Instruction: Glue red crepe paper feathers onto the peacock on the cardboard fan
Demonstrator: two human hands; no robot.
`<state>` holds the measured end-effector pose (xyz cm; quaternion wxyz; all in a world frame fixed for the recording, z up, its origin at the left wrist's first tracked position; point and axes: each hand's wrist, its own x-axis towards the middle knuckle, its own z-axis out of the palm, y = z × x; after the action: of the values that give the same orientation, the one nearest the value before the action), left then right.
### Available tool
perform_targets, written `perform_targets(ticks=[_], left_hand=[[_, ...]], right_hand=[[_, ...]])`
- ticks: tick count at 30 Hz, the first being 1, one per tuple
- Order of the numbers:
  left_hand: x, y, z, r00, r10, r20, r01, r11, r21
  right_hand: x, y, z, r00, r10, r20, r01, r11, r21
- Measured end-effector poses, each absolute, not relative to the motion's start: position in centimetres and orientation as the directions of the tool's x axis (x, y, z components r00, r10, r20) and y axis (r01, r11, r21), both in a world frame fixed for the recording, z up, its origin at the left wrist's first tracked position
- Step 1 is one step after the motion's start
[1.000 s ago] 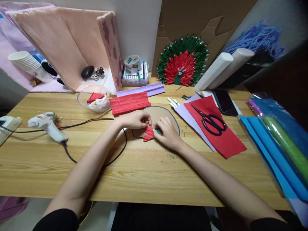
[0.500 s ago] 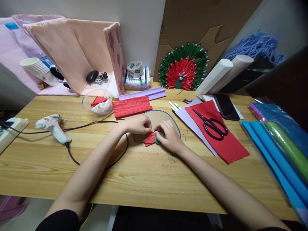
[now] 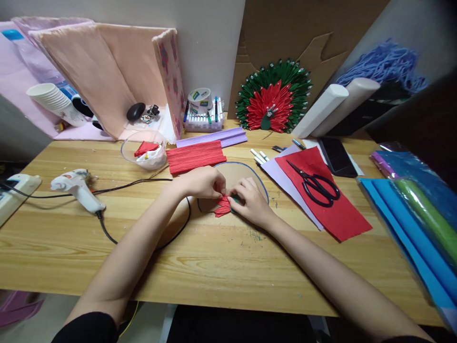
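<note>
Holding both hands close together over a blue-rimmed round of cardboard (image 3: 235, 170), flat near the middle of the worktop (image 3: 221, 267). With the left hand (image 3: 205, 182), pinching the upper edge of the red petals (image 3: 223, 209), fanned out at the near edge of the round. With the right hand (image 3: 252, 200), bending thumb and forefinger in at the petals from the other side, above a green piece (image 3: 234, 207) (half covered by that hand, so impossible to tell whether pinched or merely touched). Just beyond the left hand, red crepe paper (image 3: 194, 157) in front of a purple strip (image 3: 214, 136). Farther left, a glue gun (image 3: 80, 190) near a clear bowl (image 3: 123, 155). Over to the right, black scissors (image 3: 309, 180) on a red sheet (image 3: 339, 214), partly covering a lilac sheet (image 3: 290, 188). At the back, against brown cardboard (image 3: 278, 28), a red and green peacock (image 3: 273, 97).
</note>
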<state>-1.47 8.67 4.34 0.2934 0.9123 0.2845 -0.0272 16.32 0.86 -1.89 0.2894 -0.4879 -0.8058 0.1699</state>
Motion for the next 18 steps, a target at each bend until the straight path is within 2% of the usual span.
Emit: perform_targets(ticks=[5, 9, 13, 18], left_hand=[[-1.0, 8.2, 4.0, 0.826, 0.535, -0.178, 0.56, -0.74, 0.372], [-0.6, 7.7, 4.1, 0.814, 0.553, -0.18, 0.581, -0.762, 0.285], [-0.4, 7.4, 4.3, 0.812, 0.557, -0.176, 0.584, -0.776, 0.24], [-0.2, 7.1, 4.4, 0.802, 0.563, -0.198, 0.596, -0.776, 0.208]], right_hand=[[16.2, 0.8, -1.5, -0.38, 0.871, 0.311, 0.71, 0.49, -0.506], [16.1, 0.9, -0.7, -0.421, 0.853, 0.308, 0.755, 0.518, -0.402], [15.9, 1.0, -0.3, -0.464, 0.831, 0.307, 0.776, 0.548, -0.311], [15.8, 1.2, -0.5, -0.487, 0.817, 0.309, 0.771, 0.568, -0.286]])
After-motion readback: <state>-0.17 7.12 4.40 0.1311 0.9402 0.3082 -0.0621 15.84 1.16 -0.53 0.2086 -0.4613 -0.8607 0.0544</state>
